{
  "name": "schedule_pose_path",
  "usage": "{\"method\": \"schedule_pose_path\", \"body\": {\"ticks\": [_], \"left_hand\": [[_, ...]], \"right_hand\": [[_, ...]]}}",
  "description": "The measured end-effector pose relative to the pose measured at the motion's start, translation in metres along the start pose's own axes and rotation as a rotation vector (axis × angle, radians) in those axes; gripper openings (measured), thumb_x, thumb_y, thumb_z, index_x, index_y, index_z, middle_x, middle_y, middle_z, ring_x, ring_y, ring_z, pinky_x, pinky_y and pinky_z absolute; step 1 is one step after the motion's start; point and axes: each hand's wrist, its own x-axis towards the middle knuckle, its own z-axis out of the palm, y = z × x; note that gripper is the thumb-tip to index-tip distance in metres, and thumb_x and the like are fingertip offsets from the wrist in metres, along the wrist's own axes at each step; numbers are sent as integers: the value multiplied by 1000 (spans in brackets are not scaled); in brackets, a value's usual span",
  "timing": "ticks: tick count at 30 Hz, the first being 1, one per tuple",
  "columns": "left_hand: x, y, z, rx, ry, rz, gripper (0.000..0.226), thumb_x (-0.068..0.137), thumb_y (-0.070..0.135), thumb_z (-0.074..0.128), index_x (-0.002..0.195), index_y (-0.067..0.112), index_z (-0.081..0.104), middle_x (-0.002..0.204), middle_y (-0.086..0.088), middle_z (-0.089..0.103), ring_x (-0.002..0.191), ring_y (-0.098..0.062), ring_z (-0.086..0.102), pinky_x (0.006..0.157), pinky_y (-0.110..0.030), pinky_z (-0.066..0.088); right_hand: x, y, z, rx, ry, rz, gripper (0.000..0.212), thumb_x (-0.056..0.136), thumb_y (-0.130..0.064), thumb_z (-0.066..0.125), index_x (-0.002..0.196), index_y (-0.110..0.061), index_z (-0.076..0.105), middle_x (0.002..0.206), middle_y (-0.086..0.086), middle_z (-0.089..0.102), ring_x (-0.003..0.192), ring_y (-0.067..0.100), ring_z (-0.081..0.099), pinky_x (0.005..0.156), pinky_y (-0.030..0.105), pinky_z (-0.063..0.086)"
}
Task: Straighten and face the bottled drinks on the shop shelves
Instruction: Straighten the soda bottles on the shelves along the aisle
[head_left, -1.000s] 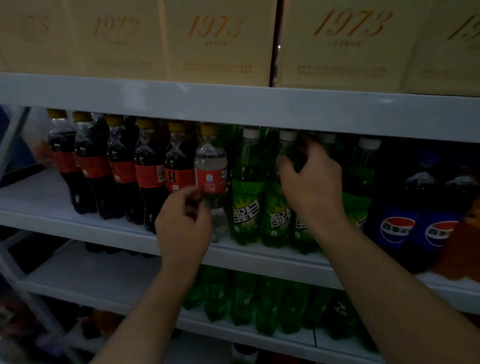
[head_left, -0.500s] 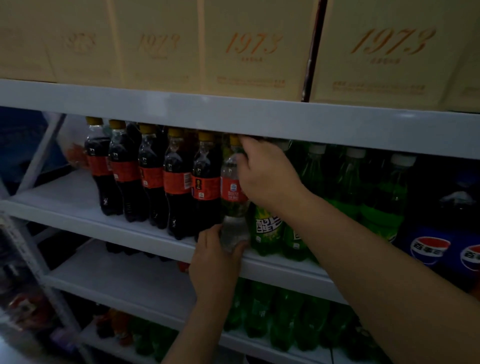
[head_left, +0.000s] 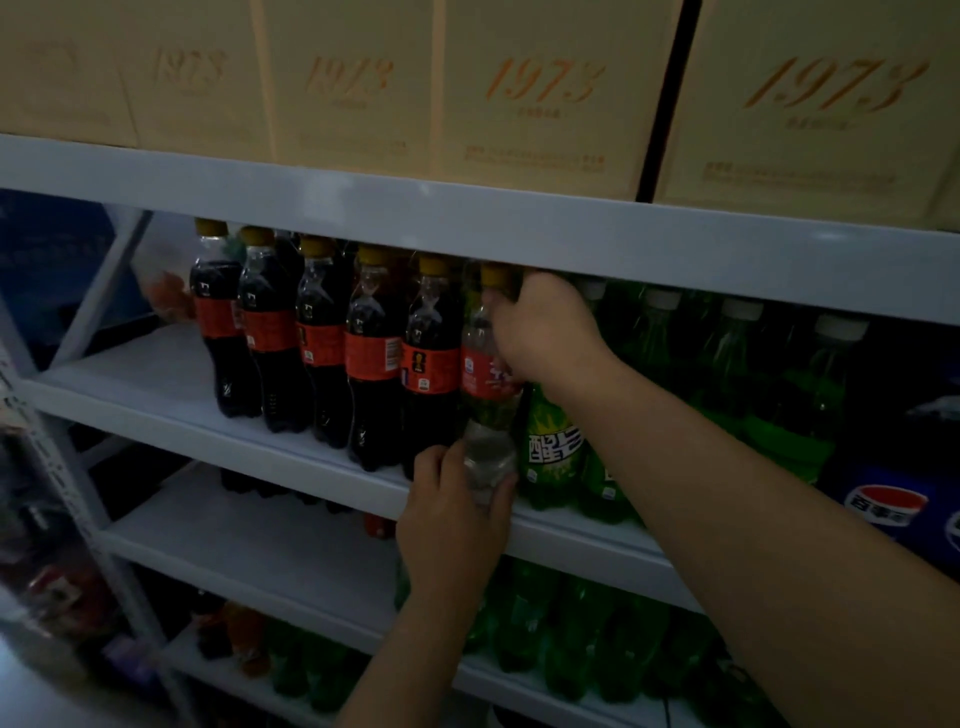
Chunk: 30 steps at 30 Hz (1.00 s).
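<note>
A clear bottle (head_left: 485, 374) with a red label and yellow cap stands at the front of the middle shelf (head_left: 311, 462), between the dark cola bottles (head_left: 369, 358) and the green soda bottles (head_left: 553, 447). My left hand (head_left: 452, 519) grips its base from below. My right hand (head_left: 545, 327) holds its neck just under the cap. The bottle stands about upright with its label facing partly forward.
Blue Pepsi bottles (head_left: 883, 504) fill the right end of the shelf. Yellow "1973" cartons (head_left: 545, 98) sit on the top shelf. More green bottles (head_left: 571, 634) and other drinks stand on the lower shelves. A grey shelf upright (head_left: 78, 493) runs down the left.
My right hand left the green bottles and came left to the clear bottle's neck. My left hand dropped from the label to the base. The view shifted left.
</note>
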Motion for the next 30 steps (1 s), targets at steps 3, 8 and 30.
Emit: {"method": "schedule_pose_path", "body": {"ticks": [3,8,30], "left_hand": [[6,4,0,28,-19,-66,64,66,53,79,111,10,64,107,-8,57,75,-24,63,49,-26,44],[4,-2,4,51,-1,18,62,71,44,79,117,5,63,104,-9,60,70,-23,64,46,-23,41],[-6,-4,12,-15,-12,-1,59,81,38,70,129,8,54,123,-12,53,97,-30,61,64,-34,50]], "right_hand": [[3,-4,0,-118,-18,-8,25,93,-39,53,82,-16,51,76,1,53,79,24,57,72,35,50],[3,2,2,-200,47,-53,38,92,-41,54,62,-25,39,64,-5,47,59,12,46,57,26,37],[-178,191,-83,-176,582,192,14,87,-24,63,101,-23,64,90,-1,67,75,13,60,66,25,47]]}}
